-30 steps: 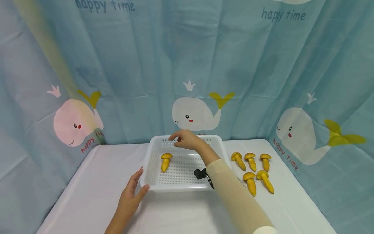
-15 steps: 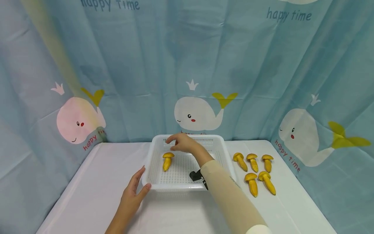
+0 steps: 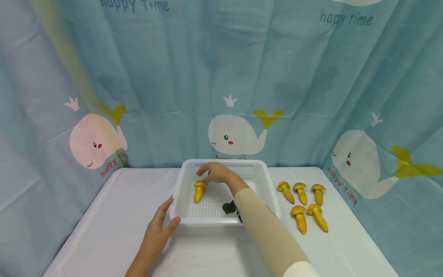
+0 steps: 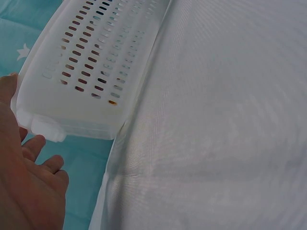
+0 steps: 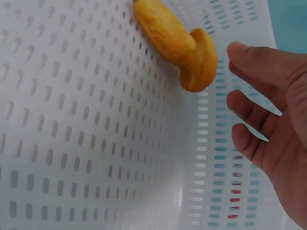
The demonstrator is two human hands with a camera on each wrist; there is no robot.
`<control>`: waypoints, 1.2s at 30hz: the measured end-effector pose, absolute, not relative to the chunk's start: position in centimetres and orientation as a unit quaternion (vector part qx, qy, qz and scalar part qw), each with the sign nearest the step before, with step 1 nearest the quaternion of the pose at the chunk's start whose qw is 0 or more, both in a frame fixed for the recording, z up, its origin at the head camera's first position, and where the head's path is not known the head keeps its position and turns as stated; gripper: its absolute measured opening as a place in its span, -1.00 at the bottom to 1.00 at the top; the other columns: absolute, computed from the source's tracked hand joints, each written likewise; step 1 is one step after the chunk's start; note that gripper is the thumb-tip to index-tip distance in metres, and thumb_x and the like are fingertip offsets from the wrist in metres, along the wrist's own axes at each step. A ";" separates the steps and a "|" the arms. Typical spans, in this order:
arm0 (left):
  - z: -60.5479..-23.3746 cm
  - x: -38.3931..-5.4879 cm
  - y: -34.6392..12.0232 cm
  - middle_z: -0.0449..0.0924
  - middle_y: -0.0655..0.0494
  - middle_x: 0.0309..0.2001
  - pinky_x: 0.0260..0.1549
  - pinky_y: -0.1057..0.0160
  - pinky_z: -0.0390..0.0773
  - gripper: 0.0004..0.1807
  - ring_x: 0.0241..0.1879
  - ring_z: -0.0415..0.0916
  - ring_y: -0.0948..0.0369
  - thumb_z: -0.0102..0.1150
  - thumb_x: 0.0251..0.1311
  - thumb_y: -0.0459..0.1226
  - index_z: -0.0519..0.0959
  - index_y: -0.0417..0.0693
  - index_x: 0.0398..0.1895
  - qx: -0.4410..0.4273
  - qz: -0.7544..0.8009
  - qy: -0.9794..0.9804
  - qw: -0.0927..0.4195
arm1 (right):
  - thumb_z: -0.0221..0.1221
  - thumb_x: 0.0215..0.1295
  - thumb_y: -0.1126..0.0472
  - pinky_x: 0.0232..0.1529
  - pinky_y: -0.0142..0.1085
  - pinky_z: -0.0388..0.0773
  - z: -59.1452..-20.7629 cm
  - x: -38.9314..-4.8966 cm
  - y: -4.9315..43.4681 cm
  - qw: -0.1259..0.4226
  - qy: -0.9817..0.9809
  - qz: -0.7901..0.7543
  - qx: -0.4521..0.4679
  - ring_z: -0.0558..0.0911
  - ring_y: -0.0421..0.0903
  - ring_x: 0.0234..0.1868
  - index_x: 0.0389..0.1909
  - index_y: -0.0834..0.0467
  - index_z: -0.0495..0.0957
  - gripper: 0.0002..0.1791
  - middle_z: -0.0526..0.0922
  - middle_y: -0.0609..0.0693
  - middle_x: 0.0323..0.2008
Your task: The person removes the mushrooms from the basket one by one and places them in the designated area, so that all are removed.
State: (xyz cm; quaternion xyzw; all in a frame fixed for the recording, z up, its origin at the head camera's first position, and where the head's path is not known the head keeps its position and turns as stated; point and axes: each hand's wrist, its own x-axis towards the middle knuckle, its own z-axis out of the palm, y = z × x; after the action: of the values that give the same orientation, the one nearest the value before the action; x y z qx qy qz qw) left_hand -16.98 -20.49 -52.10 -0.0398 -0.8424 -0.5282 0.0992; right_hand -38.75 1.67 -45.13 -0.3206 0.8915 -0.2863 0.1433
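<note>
Inside a white perforated plastic basket (image 3: 214,220) lies one yellow mushroom (image 3: 199,191), cap toward the back. My right hand (image 3: 215,173) hovers over its cap. In the right wrist view this hand (image 5: 283,115) has loosely bent, parted fingers, a small gap away from the mushroom (image 5: 177,40), with nothing between them. My left hand (image 3: 156,227) rests at the basket's front left corner, thumb toward the front rim and straight fingers along the left side. The left wrist view shows the left hand (image 4: 29,177) beside the basket wall (image 4: 43,96), other fingertips apart from it.
On the white table (image 3: 114,227), right of the basket, several more yellow mushrooms (image 3: 299,219) lie in two rows. A blue curtain (image 3: 173,77) printed with whales hangs behind and on both sides. A black wrist camera (image 3: 229,208) sits on my right wrist.
My right hand has moved left and a little nearer, down toward the mushroom's cap in the basket. The left hand keeps its place at the corner. The head view has shifted slightly.
</note>
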 end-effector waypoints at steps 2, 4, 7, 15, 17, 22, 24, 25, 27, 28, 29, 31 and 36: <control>-52.1 -17.0 -20.5 0.09 0.11 0.62 0.47 -0.26 0.08 -0.26 0.61 -0.04 -0.03 0.26 0.41 -0.11 0.18 0.22 0.58 -0.040 -0.528 -0.843 0.099 | 0.38 0.31 0.23 0.29 -0.22 0.55 -45.2 -38.8 1.6 0.151 0.892 -0.279 -0.321 0.57 -0.04 0.28 0.17 0.08 0.67 -0.60 0.71 -0.13 0.13; -52.2 -17.0 -20.5 0.09 0.13 0.62 0.47 -0.26 0.08 -0.26 0.61 -0.04 -0.03 0.26 0.41 -0.10 0.18 0.22 0.58 -0.040 -0.528 -0.843 0.099 | 0.39 0.30 0.23 0.32 -0.22 0.52 -45.3 -38.9 1.6 0.158 0.892 -0.273 -0.323 0.56 -0.06 0.30 0.17 0.07 0.67 -0.59 0.71 -0.15 0.12; -52.2 -17.1 -20.5 0.09 0.12 0.62 0.46 -0.27 0.08 -0.26 0.61 -0.04 -0.04 0.26 0.41 -0.10 0.18 0.22 0.58 -0.041 -0.526 -0.843 0.099 | 0.39 0.29 0.24 0.36 -0.20 0.49 -45.5 -38.9 1.5 0.166 0.892 -0.270 -0.323 0.53 -0.05 0.33 0.17 0.05 0.67 -0.59 0.70 -0.17 0.14; -52.2 -17.0 -20.5 0.10 0.12 0.62 0.46 -0.31 0.09 -0.25 0.61 -0.03 -0.05 0.27 0.40 -0.07 0.18 0.23 0.57 -0.037 -0.525 -0.844 0.099 | 0.41 0.26 0.25 0.41 -0.01 0.45 -45.9 -38.4 1.4 0.195 0.888 -0.295 -0.292 0.51 0.05 0.33 0.16 -0.03 0.68 -0.57 0.68 -0.16 0.16; -52.2 -17.0 -20.5 0.10 0.12 0.62 0.46 -0.33 0.08 -0.25 0.61 -0.04 -0.06 0.27 0.40 -0.07 0.18 0.21 0.58 -0.037 -0.527 -0.843 0.098 | 0.41 0.26 0.24 0.41 0.00 0.44 -46.0 -38.4 1.3 0.195 0.891 -0.291 -0.287 0.51 0.04 0.32 0.16 -0.05 0.68 -0.57 0.67 -0.16 0.17; -52.1 -17.1 -20.5 0.09 0.14 0.62 0.47 -0.32 0.08 -0.24 0.61 -0.04 -0.04 0.27 0.40 -0.07 0.17 0.21 0.58 -0.037 -0.528 -0.843 0.098 | 0.42 0.24 0.26 0.40 -0.05 0.45 -46.2 -38.4 1.0 0.195 0.896 -0.281 -0.283 0.53 0.02 0.29 0.14 -0.06 0.69 -0.56 0.68 -0.16 0.15; -52.1 -17.0 -20.6 0.09 0.15 0.62 0.47 -0.30 0.09 -0.24 0.61 -0.03 -0.03 0.27 0.40 -0.07 0.17 0.21 0.58 -0.035 -0.527 -0.844 0.099 | 0.43 0.23 0.27 0.40 -0.06 0.45 -46.3 -38.5 0.9 0.198 0.895 -0.281 -0.285 0.53 0.01 0.29 0.14 -0.05 0.69 -0.55 0.68 -0.16 0.14; -52.1 -17.0 -20.7 0.09 0.16 0.62 0.48 -0.29 0.09 -0.24 0.61 -0.04 -0.03 0.27 0.40 -0.07 0.17 0.22 0.58 -0.033 -0.526 -0.844 0.098 | 0.43 0.22 0.28 0.40 -0.06 0.45 -46.3 -38.5 0.8 0.199 0.893 -0.283 -0.287 0.53 0.01 0.29 0.15 -0.04 0.69 -0.55 0.68 -0.16 0.14; -52.1 -17.0 -20.7 0.10 0.15 0.62 0.48 -0.29 0.08 -0.25 0.61 -0.03 -0.02 0.27 0.40 -0.07 0.17 0.21 0.58 -0.033 -0.529 -0.843 0.099 | 0.43 0.22 0.28 0.40 -0.07 0.45 -46.4 -38.5 0.8 0.203 0.891 -0.284 -0.289 0.53 0.00 0.29 0.15 -0.04 0.69 -0.54 0.68 -0.17 0.14; -52.1 -17.0 -20.7 0.10 0.15 0.62 0.48 -0.29 0.09 -0.25 0.61 -0.03 -0.03 0.28 0.40 -0.07 0.18 0.21 0.57 -0.032 -0.529 -0.842 0.100 | 0.43 0.22 0.27 0.40 -0.07 0.45 -46.4 -38.6 0.8 0.204 0.891 -0.284 -0.289 0.53 -0.01 0.30 0.16 -0.04 0.68 -0.54 0.68 -0.18 0.14; -52.1 -17.0 -20.6 0.10 0.16 0.62 0.48 -0.29 0.08 -0.25 0.61 -0.03 -0.02 0.27 0.40 -0.07 0.18 0.22 0.57 -0.031 -0.529 -0.842 0.098 | 0.43 0.22 0.27 0.40 -0.08 0.45 -46.5 -38.6 0.9 0.204 0.891 -0.284 -0.288 0.53 -0.01 0.30 0.16 -0.05 0.68 -0.54 0.68 -0.18 0.14; -52.2 -17.0 -20.6 0.11 0.16 0.61 0.48 -0.29 0.09 -0.26 0.61 -0.02 -0.02 0.27 0.40 -0.06 0.18 0.24 0.57 -0.033 -0.528 -0.843 0.098 | 0.43 0.23 0.26 0.40 -0.09 0.45 -46.7 -38.7 0.9 0.205 0.893 -0.284 -0.283 0.53 0.00 0.30 0.16 -0.06 0.68 -0.53 0.68 -0.20 0.14; -52.2 -17.0 -20.5 0.12 0.19 0.61 0.48 -0.30 0.10 -0.27 0.61 0.00 -0.03 0.26 0.40 -0.05 0.18 0.30 0.57 -0.036 -0.522 -0.846 0.103 | 0.43 0.23 0.27 0.39 -0.08 0.46 -46.8 -38.9 1.0 0.207 0.893 -0.291 -0.274 0.54 0.02 0.30 0.16 -0.06 0.68 -0.54 0.68 -0.19 0.13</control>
State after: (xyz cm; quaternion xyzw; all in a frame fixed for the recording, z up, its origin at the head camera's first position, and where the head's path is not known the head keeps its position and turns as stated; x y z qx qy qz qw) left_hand -17.02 -20.53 -52.23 -0.0365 -0.8457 -0.5223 0.1033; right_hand -38.89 1.01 -46.84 -0.2736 0.8930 -0.2911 0.2074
